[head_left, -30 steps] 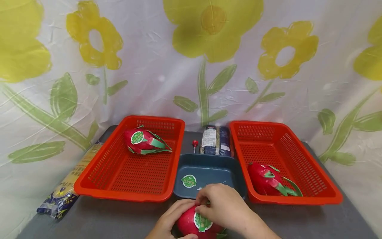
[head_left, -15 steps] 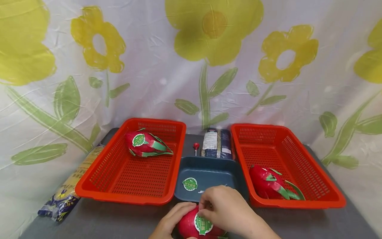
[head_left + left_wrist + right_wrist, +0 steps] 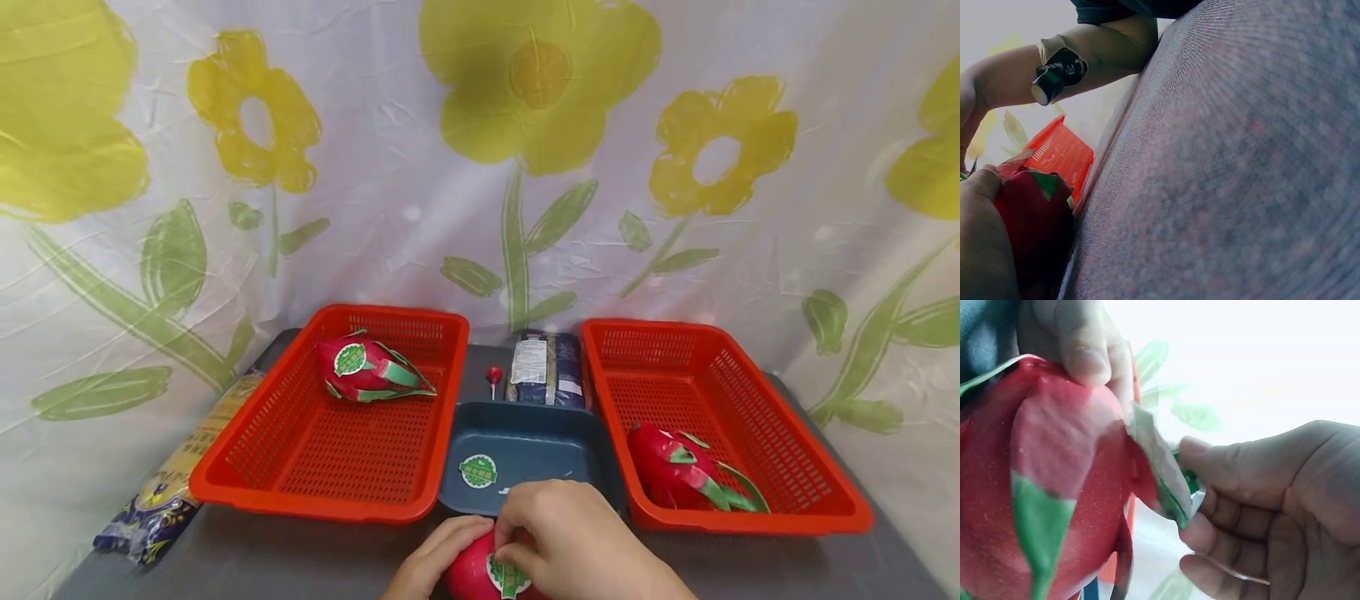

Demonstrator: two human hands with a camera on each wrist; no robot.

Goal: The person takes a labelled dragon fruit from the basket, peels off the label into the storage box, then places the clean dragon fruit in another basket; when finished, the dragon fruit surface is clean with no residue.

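At the near table edge my left hand (image 3: 450,546) grips a red dragon fruit (image 3: 474,577) from its left side. My right hand (image 3: 517,546) is on the fruit's round green sticker (image 3: 507,577). In the right wrist view the sticker (image 3: 1161,464) stands partly lifted off the fruit (image 3: 1054,487), and my right fingers (image 3: 1235,506) pinch its edge. My left thumb (image 3: 1085,347) presses the fruit's top. The left wrist view shows my left hand (image 3: 982,250) against the fruit (image 3: 1032,215).
A red basket (image 3: 247,475) on the left holds a stickered dragon fruit (image 3: 371,371). The right red basket (image 3: 795,417) holds another dragon fruit (image 3: 678,475). Between them a blue tray (image 3: 547,454) holds a loose sticker (image 3: 477,471). Behind lie a lollipop (image 3: 492,377) and a dark packet (image 3: 546,371). A noodle packet (image 3: 168,479) lies far left.
Both hands and the fruit sit a little lower in the head view. My right fingers now cover more of the sticker. The baskets' contents have not moved.
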